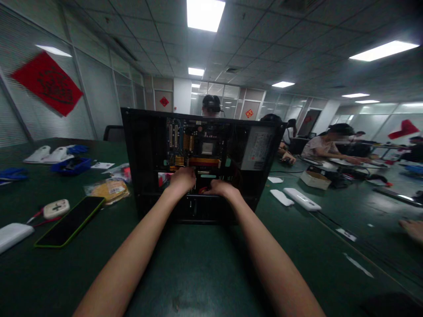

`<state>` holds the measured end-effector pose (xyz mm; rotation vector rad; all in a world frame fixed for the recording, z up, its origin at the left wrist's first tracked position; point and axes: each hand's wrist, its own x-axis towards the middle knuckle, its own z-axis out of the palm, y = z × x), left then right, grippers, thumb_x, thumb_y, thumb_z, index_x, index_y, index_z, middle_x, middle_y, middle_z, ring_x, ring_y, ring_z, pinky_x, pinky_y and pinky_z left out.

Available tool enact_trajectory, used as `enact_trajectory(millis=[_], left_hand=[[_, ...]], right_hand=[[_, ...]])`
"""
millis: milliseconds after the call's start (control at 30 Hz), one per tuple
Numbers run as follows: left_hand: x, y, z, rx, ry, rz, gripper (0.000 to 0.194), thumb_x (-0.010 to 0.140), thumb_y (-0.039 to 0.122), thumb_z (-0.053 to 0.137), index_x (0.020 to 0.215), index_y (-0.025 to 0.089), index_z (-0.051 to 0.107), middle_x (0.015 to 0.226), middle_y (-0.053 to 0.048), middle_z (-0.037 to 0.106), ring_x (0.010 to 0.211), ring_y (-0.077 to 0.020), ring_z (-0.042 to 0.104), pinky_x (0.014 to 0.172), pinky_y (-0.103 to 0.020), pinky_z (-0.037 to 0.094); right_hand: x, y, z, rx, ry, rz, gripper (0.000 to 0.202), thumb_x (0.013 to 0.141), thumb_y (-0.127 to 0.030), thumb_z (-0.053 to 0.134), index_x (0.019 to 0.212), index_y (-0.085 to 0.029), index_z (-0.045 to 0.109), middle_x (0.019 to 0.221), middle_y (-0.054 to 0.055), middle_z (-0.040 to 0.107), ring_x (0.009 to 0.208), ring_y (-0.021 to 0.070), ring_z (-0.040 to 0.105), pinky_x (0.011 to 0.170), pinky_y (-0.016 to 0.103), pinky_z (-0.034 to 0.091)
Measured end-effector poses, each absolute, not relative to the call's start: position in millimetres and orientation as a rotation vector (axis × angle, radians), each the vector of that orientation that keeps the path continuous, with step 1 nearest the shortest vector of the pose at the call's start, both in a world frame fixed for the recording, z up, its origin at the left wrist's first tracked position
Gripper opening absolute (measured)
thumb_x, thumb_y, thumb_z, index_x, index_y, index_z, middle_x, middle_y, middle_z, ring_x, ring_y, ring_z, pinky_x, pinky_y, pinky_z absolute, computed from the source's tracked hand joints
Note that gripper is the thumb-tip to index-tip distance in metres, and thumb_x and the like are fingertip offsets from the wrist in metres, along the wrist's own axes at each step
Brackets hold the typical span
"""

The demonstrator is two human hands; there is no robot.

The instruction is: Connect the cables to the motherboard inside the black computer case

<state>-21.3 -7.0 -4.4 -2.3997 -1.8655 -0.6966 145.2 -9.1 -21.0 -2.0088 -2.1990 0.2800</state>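
Observation:
An open black computer case (145, 149) stands upright on the dark green table in front of me. Inside it are a motherboard (194, 136) with a square silver chip and a silver power supply (257, 147) at the upper right. Both my hands reach into the lower middle of the case, below the board. My left hand (183, 179) is at the board's lower edge with its fingers bent down, their tips hidden. To its right, my right hand (222, 188) has curled fingers beside something small and red. What either hand holds, if anything, is too dark to make out.
On the left lie a phone (71, 221), a bagged yellow item (110, 190), a blue tray (71, 165) and white gloves (49, 154). At the right are a white power strip (301, 199), cables and an open box (315, 179). Other people sit beyond.

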Motion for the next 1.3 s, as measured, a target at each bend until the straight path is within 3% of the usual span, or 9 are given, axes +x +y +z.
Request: enact_trajectory(millis=[100, 200, 333, 467, 600, 833, 1033, 1200, 1300], left_hand=[[-22, -1, -6, -2.376, -1.862, -0.871, 0.040, 0.097, 0.034, 0.036, 0.105, 0.016, 0.071, 0.110, -0.017, 0.072, 0.105, -0.0298, 0.067, 0.087, -0.037, 0.051], [-23, 7, -5, -2.472, -1.845, -1.112, 0.050, 0.099, 0.042, 0.030, 0.100, 0.016, 0.072, 0.107, -0.016, 0.073, 0.106, -0.0284, 0.067, 0.089, -0.036, 0.049], [-22, 10, -2, -2.784, -1.751, -1.560, 0.072, 0.098, 0.061, 0.017, 0.085, 0.016, 0.072, 0.086, -0.011, 0.074, 0.084, -0.0235, 0.069, 0.080, -0.033, 0.051], [-22, 4, 2, -3.021, -1.616, -1.824, 0.079, 0.093, 0.071, 0.017, 0.079, 0.015, 0.070, 0.065, -0.007, 0.068, 0.057, -0.0185, 0.062, 0.064, -0.031, 0.051], [-27, -3, 8, -2.670, -1.590, -1.907, 0.083, 0.096, 0.066, 0.010, 0.067, 0.016, 0.070, 0.062, -0.007, 0.067, 0.063, -0.0196, 0.064, 0.068, -0.031, 0.049], [-25, -16, 8, -2.383, -1.333, -1.717, 0.060, 0.101, 0.045, 0.026, 0.074, 0.018, 0.073, 0.077, -0.007, 0.074, 0.080, -0.0208, 0.070, 0.079, -0.030, 0.049], [-37, -48, 4, -2.347, -0.989, -1.464, 0.034, 0.098, 0.030, 0.040, 0.100, 0.016, 0.070, 0.100, -0.010, 0.073, 0.094, -0.0221, 0.067, 0.085, -0.034, 0.051], [-115, -89, -8, -2.381, -0.654, -1.177, 0.017, 0.088, 0.021, 0.054, 0.092, 0.021, 0.070, 0.094, -0.006, 0.074, 0.088, -0.0210, 0.069, 0.082, -0.034, 0.053], [-200, -97, -26, -2.272, -0.814, -1.038, 0.012, 0.081, 0.030, 0.062, 0.089, 0.025, 0.070, 0.082, 0.000, 0.074, 0.073, -0.0216, 0.068, 0.075, -0.035, 0.053]], right_hand=[[142, -17, -14, -1.816, -2.052, 0.251, 0.049, 0.087, -0.062, 0.057, 0.072, -0.017, 0.072, 0.072, 0.008, 0.068, 0.068, 0.0201, 0.064, 0.059, 0.025, 0.040], [143, -21, -11, -1.512, -1.816, 0.235, 0.069, 0.088, -0.076, 0.042, 0.051, -0.019, 0.054, 0.050, 0.002, 0.048, 0.051, 0.0143, 0.048, 0.050, 0.026, 0.028], [149, -22, -9, -1.243, -1.518, 0.357, 0.072, 0.085, -0.084, 0.031, 0.049, -0.022, 0.034, 0.047, -0.002, 0.032, 0.047, 0.0110, 0.032, 0.048, 0.027, 0.021], [151, -23, -9, -1.177, -1.405, 0.436, 0.072, 0.083, -0.087, 0.031, 0.051, -0.022, 0.037, 0.048, -0.001, 0.036, 0.049, 0.0122, 0.036, 0.049, 0.027, 0.026], [149, -26, -9, -1.024, -1.561, 0.509, 0.076, 0.086, -0.085, 0.028, 0.059, -0.019, 0.054, 0.055, 0.001, 0.049, 0.054, 0.0144, 0.048, 0.055, 0.026, 0.035], [141, -24, -13, -0.863, -2.225, 0.755, 0.047, 0.083, -0.061, 0.063, 0.082, -0.014, 0.069, 0.072, 0.000, 0.060, 0.066, 0.0131, 0.050, 0.060, 0.023, 0.035], [140, -19, -16, -0.938, -2.180, 0.607, 0.047, 0.089, -0.054, 0.057, 0.069, -0.013, 0.064, 0.062, -0.002, 0.052, 0.063, 0.0121, 0.045, 0.057, 0.023, 0.028], [140, -26, -11, -1.027, -2.173, 0.531, 0.048, 0.090, -0.056, 0.058, 0.077, -0.011, 0.070, 0.065, 0.000, 0.058, 0.066, 0.0133, 0.047, 0.059, 0.024, 0.028], [139, -28, -9, -1.065, -2.177, 0.496, 0.050, 0.090, -0.058, 0.059, 0.075, -0.011, 0.071, 0.066, 0.001, 0.060, 0.066, 0.0140, 0.049, 0.060, 0.024, 0.029]])
